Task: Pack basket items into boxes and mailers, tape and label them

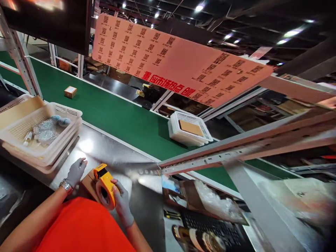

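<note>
Two gloved hands work at a small cardboard box [88, 184] on the steel surface [105, 148], close to the body. The left hand [76, 171] rests open against the box's far side, while the right hand [121, 203] keeps its grip closed around a yellow tape dispenser [105, 183] set on the box top. Sealing the box seems in hand; drawing tape across calls for a firm brace from the left. An orange garment [84, 224] hides much of the box, and the tape itself is hard to make out
</note>
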`<state>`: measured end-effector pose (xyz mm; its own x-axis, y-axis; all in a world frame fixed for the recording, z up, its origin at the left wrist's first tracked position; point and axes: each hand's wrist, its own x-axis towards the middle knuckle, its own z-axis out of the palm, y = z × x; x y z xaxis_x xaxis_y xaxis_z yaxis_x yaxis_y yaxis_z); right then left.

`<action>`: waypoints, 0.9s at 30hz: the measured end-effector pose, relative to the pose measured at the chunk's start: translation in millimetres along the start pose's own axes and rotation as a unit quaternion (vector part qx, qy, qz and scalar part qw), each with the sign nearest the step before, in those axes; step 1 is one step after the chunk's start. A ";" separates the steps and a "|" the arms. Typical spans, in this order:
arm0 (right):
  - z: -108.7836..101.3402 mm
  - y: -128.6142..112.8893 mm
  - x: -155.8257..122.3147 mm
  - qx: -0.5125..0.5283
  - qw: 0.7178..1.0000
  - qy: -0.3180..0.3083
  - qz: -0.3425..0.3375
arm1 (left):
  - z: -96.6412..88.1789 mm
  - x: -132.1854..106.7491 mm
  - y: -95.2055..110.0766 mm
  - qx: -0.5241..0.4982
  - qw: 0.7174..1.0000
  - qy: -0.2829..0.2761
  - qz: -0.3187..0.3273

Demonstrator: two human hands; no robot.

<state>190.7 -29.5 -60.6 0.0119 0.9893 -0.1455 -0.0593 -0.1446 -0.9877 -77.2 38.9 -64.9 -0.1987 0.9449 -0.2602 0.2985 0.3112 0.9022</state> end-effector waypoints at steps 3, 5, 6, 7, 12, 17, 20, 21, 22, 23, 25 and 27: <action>-2.2 3.3 -3.1 0.003 1.000 -0.001 0.010 | 10.0 -12.2 14.0 -0.010 0.995 -0.102 -0.008; -3.2 3.3 -3.8 -0.003 1.000 -0.012 0.012 | 19.1 -19.3 20.8 -0.076 0.978 -0.181 -0.068; -3.6 2.8 -3.9 -0.007 1.000 -0.019 0.014 | 23.2 -21.4 22.8 -0.115 0.967 -0.203 -0.099; -3.8 1.9 -3.9 -0.011 0.999 -0.026 0.015 | 26.6 -22.4 23.9 -0.149 0.959 -0.211 -0.119; -0.9 -4.4 -1.5 -0.032 0.998 -0.054 0.017 | 30.1 -16.1 15.4 -0.121 0.976 -0.161 -0.085; 2.5 -20.6 6.5 -0.052 0.990 -0.128 0.026 | 18.9 -7.1 -0.8 -0.029 0.993 -0.100 -0.051; -3.7 -38.3 6.4 -0.125 0.973 -0.193 0.037 | 5.7 1.7 -14.1 0.002 0.998 -0.050 -0.028; -6.4 -44.0 4.7 -0.162 0.965 -0.200 0.038 | 0.8 5.6 -20.1 0.011 0.999 -0.035 -0.027; -8.6 -48.6 2.4 -0.193 0.960 -0.201 0.040 | -3.8 9.7 -26.8 0.021 0.999 -0.020 -0.030; -10.1 -51.9 -0.3 -0.210 0.957 -0.196 0.043 | -7.8 13.9 -34.0 0.029 0.999 -0.007 -0.035; -10.5 -54.1 -5.5 -0.210 0.958 -0.187 0.057 | -12.7 21.9 -47.5 0.041 0.998 0.011 -0.047; -9.0 -51.4 -9.2 -0.200 0.962 -0.177 0.061 | -13.4 29.0 -57.0 0.039 0.998 0.014 -0.055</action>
<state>202.7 -31.4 -9.1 -0.3157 0.8994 -0.3022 0.3501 -0.1856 -0.9181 -112.5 47.2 -119.3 -0.2611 0.9012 -0.3460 0.3442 0.4218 0.8389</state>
